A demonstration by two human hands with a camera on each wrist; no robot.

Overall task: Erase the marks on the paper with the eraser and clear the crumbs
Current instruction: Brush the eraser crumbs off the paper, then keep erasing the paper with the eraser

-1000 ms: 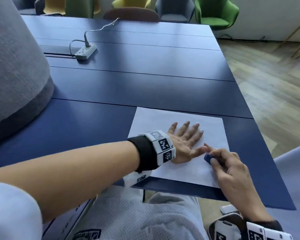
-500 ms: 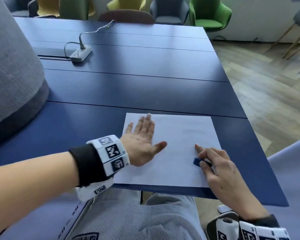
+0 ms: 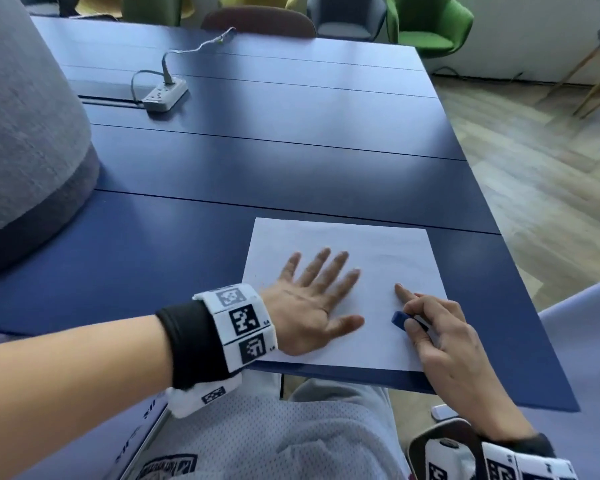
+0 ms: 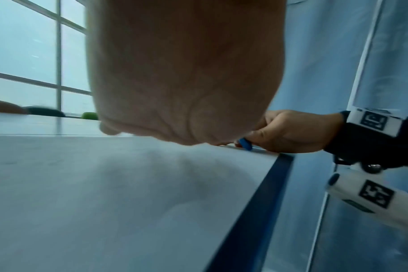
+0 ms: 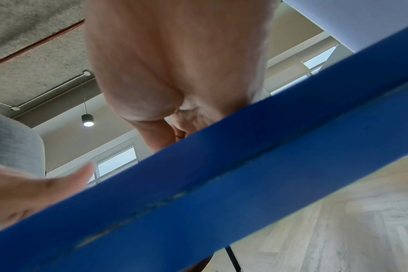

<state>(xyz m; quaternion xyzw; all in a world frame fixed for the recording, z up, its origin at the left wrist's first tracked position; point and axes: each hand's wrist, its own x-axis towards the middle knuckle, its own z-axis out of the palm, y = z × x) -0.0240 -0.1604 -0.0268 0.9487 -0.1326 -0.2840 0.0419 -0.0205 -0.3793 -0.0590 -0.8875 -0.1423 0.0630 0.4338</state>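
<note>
Eraser down on the sheet, other hand flat beside it

Nearest the table's front edge, the right hand (image 3: pixel 445 336) pinches a blue eraser (image 3: pixel 400 319) between thumb and curled fingers, index finger stretched out, the eraser's tip on the white paper (image 3: pixel 378 247) (can't make out any marks or crumbs from here). Just left of it, the left hand (image 3: pixel 314 304) lies palm-down with fingers spread, holding nothing. The paper sits on a blue table (image 3: pixel 291 174); further back there's a grey power strip (image 3: pixel 165 95), then a green chair (image 3: pixel 430 26).

The paper (image 3: pixel 378 251) lies on the tabletop (image 3: pixel 257 168) at its near edge; the power strip (image 3: pixel 165 95) sits well apart at 11 o'clock.
</note>
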